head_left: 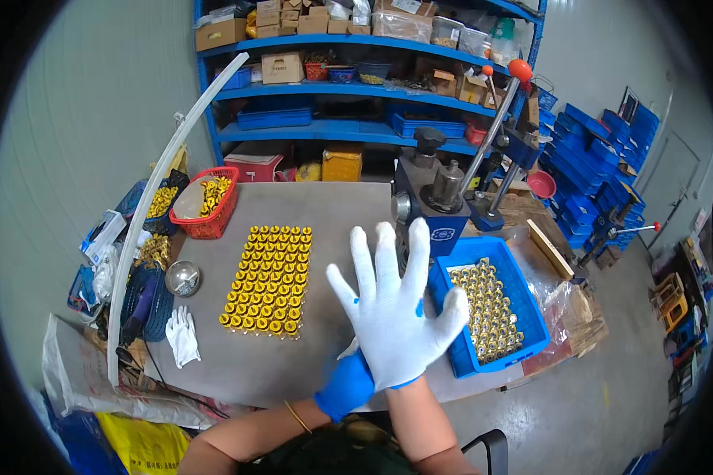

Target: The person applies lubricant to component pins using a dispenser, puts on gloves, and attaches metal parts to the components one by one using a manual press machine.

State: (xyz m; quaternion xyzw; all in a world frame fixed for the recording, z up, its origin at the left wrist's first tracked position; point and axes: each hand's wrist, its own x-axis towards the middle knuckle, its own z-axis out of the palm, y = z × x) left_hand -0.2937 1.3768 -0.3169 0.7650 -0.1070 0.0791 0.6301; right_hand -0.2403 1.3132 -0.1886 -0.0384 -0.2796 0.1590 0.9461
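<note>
My right hand (396, 328) is raised above the table, fingers spread, palm toward me. It wears a white knit glove over a blue one; blue shows at the wrist and in small spots on the white. My left hand (347, 388), in a blue glove, is closed at the right wrist on the white glove's cuff; its fingertips are partly hidden. A second white glove (182, 336) lies flat at the table's left. Left of my hands, yellow-topped small parts (268, 281) stand in tight rows. To the right, a blue bin (495, 366) holds rows of metal parts (487, 309).
A lever press (436, 190) stands behind my hands. On the left are a red basket (214, 228) of yellow parts, a metal bowl (183, 279) and a curved white bar (154, 186). Blue shelves (317, 89) with boxes stand at the back. Blue trays (586, 166) are stacked far right.
</note>
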